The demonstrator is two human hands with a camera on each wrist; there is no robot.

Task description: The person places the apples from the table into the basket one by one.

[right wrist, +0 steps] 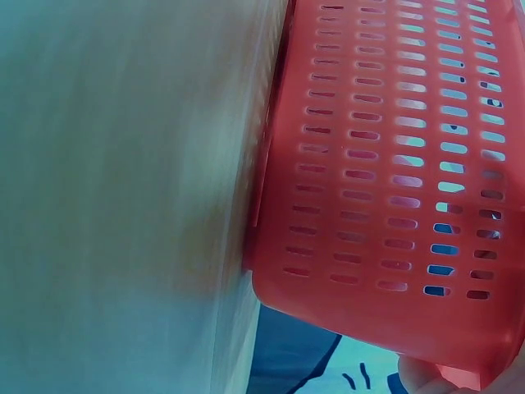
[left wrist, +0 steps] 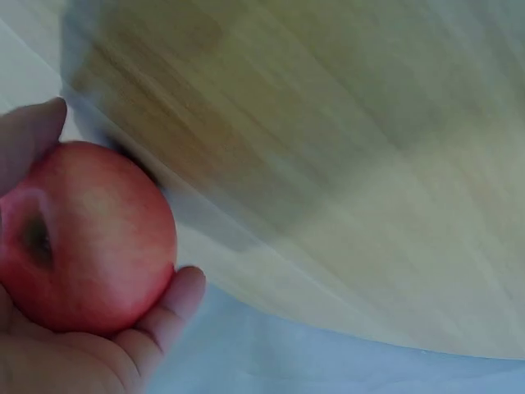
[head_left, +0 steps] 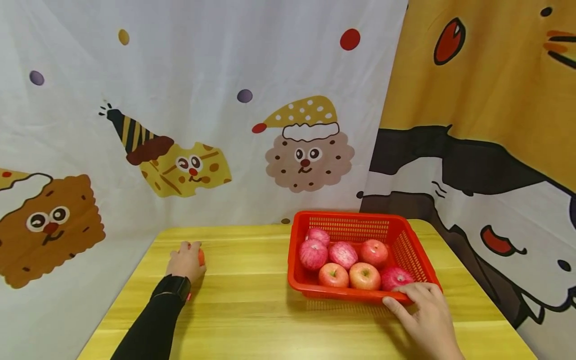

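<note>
On the left side of the table, my left hand (head_left: 185, 262) holds a red apple (left wrist: 98, 238) low over the wood, most of it hidden by the hand in the head view. In the left wrist view the thumb and fingers wrap the apple from opposite sides, and its hollow faces the palm. My right hand (head_left: 425, 315) grips the near right corner of a red plastic basket (head_left: 342, 291), fingers over the rim and thumb along the front. Several apples (head_left: 343, 255) lie in the basket, some deep pink, others paler red and yellow.
The wooden table (head_left: 243, 300) has a rounded far edge close to a white printed curtain (head_left: 252, 200). Another printed curtain (head_left: 472, 225) hangs along the right side. Slotted basket walls (right wrist: 394, 164) stand on the table at the right.
</note>
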